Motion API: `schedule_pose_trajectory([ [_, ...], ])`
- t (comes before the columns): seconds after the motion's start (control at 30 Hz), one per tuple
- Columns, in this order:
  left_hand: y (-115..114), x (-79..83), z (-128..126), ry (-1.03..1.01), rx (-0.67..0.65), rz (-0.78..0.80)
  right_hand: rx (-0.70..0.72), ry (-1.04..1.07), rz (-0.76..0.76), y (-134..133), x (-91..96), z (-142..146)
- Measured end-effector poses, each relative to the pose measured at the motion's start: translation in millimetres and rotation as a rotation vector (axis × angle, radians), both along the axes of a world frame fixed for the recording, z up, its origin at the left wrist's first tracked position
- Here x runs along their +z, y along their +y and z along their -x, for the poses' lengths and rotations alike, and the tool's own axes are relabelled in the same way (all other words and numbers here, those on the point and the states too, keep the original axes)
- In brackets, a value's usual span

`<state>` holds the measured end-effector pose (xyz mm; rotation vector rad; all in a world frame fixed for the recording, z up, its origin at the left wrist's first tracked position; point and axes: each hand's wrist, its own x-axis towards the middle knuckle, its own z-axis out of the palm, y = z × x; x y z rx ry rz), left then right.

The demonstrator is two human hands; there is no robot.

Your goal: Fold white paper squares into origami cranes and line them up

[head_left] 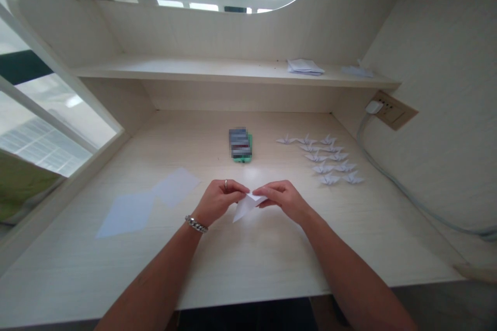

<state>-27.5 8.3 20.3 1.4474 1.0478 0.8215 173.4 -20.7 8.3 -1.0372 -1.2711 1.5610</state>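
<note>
A small folded sheet of white paper (244, 208) is held up just above the desk, one end pointing down and toward me. My left hand (223, 197), with a ring and a chain bracelet, pinches its upper left edge between thumb and fingers. On the other side my right hand (282, 197) grips the upper right part, thumb on top and fingers beneath. The fingertips of both hands nearly meet at the top fold. Several white paper cranes (329, 156) stand in rows on the desk to the right.
Flat white paper sheets (128, 213) lie at left on the desk (248, 274). A blurred-out green-edged object (241, 145) sits behind my hands. Folded papers (305, 66) rest on the shelf (194, 68). A cable (399, 186) runs from the wall socket (395, 109) along the right wall.
</note>
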Motion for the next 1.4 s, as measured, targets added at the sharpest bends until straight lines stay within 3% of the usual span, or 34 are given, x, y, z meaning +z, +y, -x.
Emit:
schedule_pose_trajectory([
  [0.13, -0.4, -3.1, -0.1, 0.044, -0.041, -0.061, -0.102, -0.019, 0.035, 3.4, -5.8, 8.6],
  [0.53, -1.3, -4.1, -7.1, -0.121, 0.071, 0.086, -0.238, -0.103, -0.022, 3.5, -17.4, 18.8],
  [0.7, -1.5, -4.8, -7.4, -0.065, 0.071, 0.023, -0.245, -0.094, -0.035, 3.9, -18.6, 22.3],
  [1.07, 1.4, -11.6, -9.4, -0.082, 0.191, 0.057, -0.301, 0.012, 0.082, 4.1, -20.9, 28.9],
  [1.23, -0.7, -10.7, -10.4, -0.084, 0.127, 0.027, -0.337, 0.009, 0.043, 3.5, -21.1, 30.3],
  [1.4, 0.1, -10.9, -9.0, -0.112, 0.193, 0.002, -0.277, 0.042, 0.110, 3.5, -16.6, 29.2],
])
